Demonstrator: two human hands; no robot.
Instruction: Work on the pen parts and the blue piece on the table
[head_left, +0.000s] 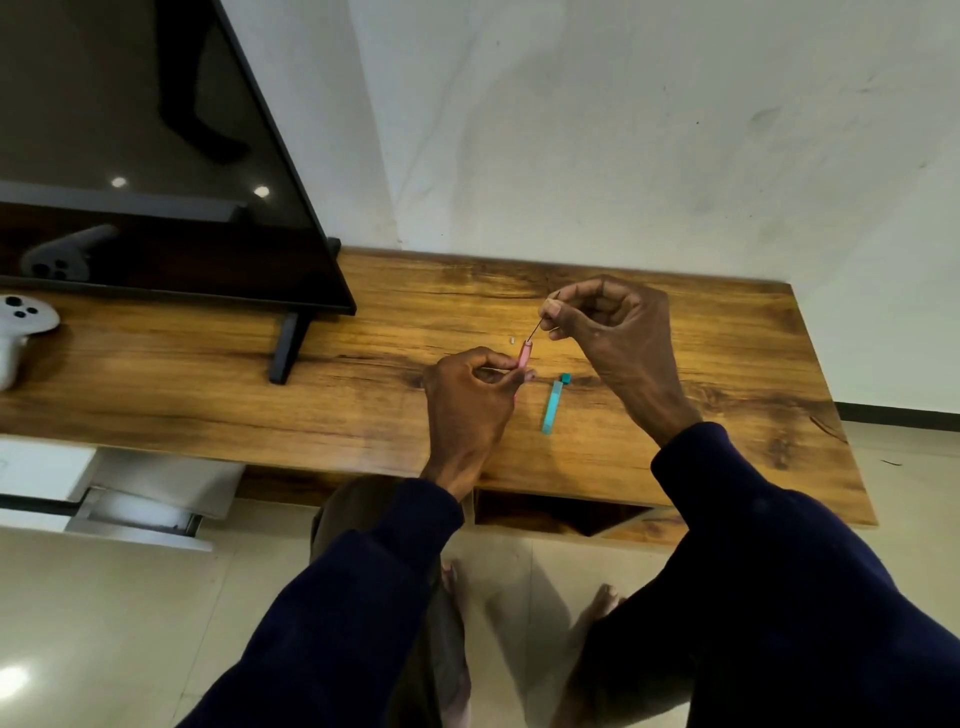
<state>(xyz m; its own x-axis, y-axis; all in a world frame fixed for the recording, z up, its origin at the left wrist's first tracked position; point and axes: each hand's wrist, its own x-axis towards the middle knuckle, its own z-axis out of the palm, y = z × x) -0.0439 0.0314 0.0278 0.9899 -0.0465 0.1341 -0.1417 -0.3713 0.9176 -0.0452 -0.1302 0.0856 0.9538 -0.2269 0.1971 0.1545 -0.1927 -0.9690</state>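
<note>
While the pink tube is gripped upright above the worktop by the left hand, the thin pin, pinched by the right hand, should be kept aligned with the tube mouth.

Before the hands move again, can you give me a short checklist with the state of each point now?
1. Left hand grips the pink tube: ok.
2. Right hand pinches the thin pin: ok.
3. Pin tip at the tube's top end: ok; whether it is inside, cannot tell.
4. Teal tube lies flat on the table, apart from both hands: ok.
5. Small white piece lies on the table by the pink tube: ok.
</note>
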